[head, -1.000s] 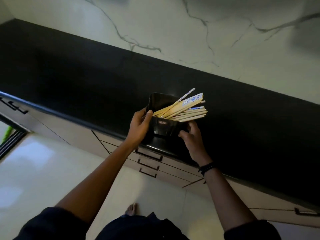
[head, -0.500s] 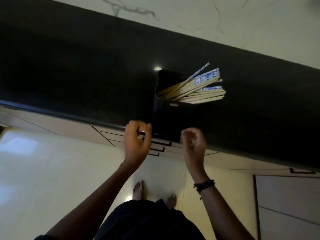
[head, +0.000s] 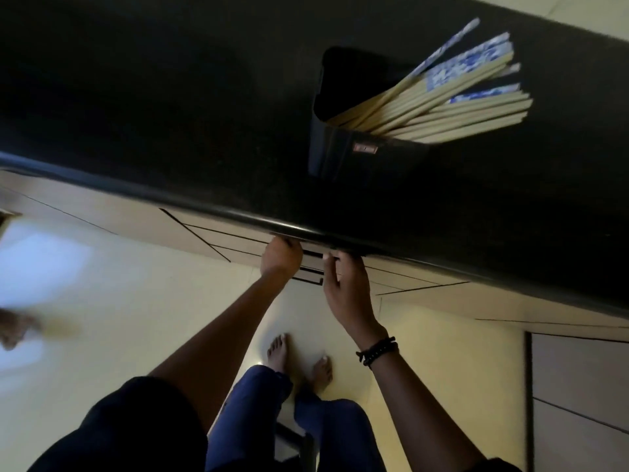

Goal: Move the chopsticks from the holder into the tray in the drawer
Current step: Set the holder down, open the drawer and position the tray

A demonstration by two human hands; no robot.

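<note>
A black holder (head: 340, 158) stands on the dark countertop (head: 153, 114) near its front edge. Several pale chopsticks (head: 452, 100) with blue-patterned tops lean out of it to the right. Below the counter lip, the top drawer (head: 238, 240) is closed, and no tray shows. My left hand (head: 280, 257) is curled at the left end of the drawer's dark handle (head: 311, 255), fingertips hidden under the lip. My right hand (head: 345, 291) reaches up to the handle's right end with fingers fairly straight.
Two more drawer handles (head: 308, 279) sit just below the top one. Cabinet fronts (head: 578, 386) run along the right. My bare feet (head: 299, 359) stand on the cream floor (head: 119, 318) close to the cabinets.
Both hands have left the holder, dropped below the counter edge and reached the top drawer's handle. The view has tilted further down, so the holder sits higher in frame.
</note>
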